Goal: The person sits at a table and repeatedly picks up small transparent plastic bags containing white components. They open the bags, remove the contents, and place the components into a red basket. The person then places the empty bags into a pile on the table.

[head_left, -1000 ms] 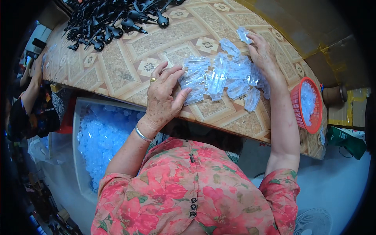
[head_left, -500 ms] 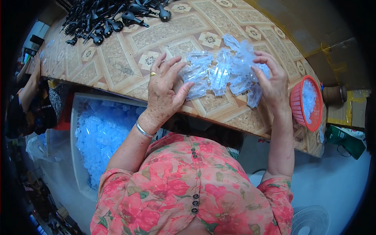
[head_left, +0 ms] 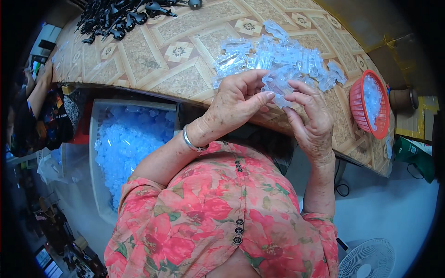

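Observation:
Clear plastic pieces (head_left: 279,79) in a small clump are held up at the table's near edge. My left hand (head_left: 234,104) grips them from the left between thumb and fingers. From the right, the curled fingers and thumb of my right hand (head_left: 311,118) close on the clump's lower edge. How many pieces are in the clump is hard to make out. Just beyond my hands, a loose spread of similar clear plastic pieces (head_left: 296,56) lies on the patterned tabletop (head_left: 181,76).
A red plastic basket (head_left: 381,125) of clear pieces stands at right, beside a brown spool (head_left: 402,100). Black plastic parts (head_left: 123,23) are heaped at the far left. Below the table's left side, a large white bin (head_left: 98,185) holds many clear pieces. Another person's arm (head_left: 39,95) shows at left.
My hands have come together from either side of the spread pieces and taken hold of a clump, lifting it toward me. The pieces on the table are now spread farther right.

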The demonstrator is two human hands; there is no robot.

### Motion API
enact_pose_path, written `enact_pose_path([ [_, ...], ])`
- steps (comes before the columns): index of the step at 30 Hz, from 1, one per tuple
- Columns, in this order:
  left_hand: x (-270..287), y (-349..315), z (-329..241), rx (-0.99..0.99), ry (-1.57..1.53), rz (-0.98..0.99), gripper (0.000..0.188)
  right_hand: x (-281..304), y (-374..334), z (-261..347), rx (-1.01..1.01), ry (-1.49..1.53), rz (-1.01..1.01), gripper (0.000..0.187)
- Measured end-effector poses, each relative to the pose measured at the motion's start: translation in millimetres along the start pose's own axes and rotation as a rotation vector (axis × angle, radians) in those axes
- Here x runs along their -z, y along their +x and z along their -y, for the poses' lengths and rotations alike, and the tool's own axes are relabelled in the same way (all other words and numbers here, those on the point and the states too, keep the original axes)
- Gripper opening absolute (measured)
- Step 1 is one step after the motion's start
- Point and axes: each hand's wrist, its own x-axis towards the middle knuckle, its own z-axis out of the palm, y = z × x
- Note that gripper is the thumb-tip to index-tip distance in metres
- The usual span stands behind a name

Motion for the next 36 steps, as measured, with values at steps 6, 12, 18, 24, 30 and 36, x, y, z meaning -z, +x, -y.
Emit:
enact_pose_path([
  [6, 0.7, -8.0, -7.7, 0.132, -0.125, -0.015, 0.032, -11.7, -11.4, 3.2, -0.107, 0.162, -0.127, 0.040],
  [12, 3.0, -11.3, 4.7, 0.098, -0.198, -0.019, 0.030, -25.7, -14.9, 8.8, -0.238, 0.230, -0.152, 0.044],
  [18, 2.7, -16.7, 2.0, 0.133, -0.273, -0.014, 0.029, -23.0, -14.9, -5.7, -0.171, 0.122, -0.172, 0.040],
  [24, 8.7, -26.3, 3.6, 0.175, -0.249, -0.056, 0.030, -6.2, -17.4, -25.0, -0.129, -0.363, -0.203, 0.042],
  [30, 7.5, -27.8, -0.9, 0.198, -0.222, -0.078, 0.036, -1.7, -9.7, -41.2, -0.170, -0.445, -0.200, 0.045],
  [36, 6.2, -26.8, 3.7, 0.200, -0.193, -0.041, 0.038, 5.2, 22.5, -68.9, -0.109, -0.587, -0.126, 0.045],
])
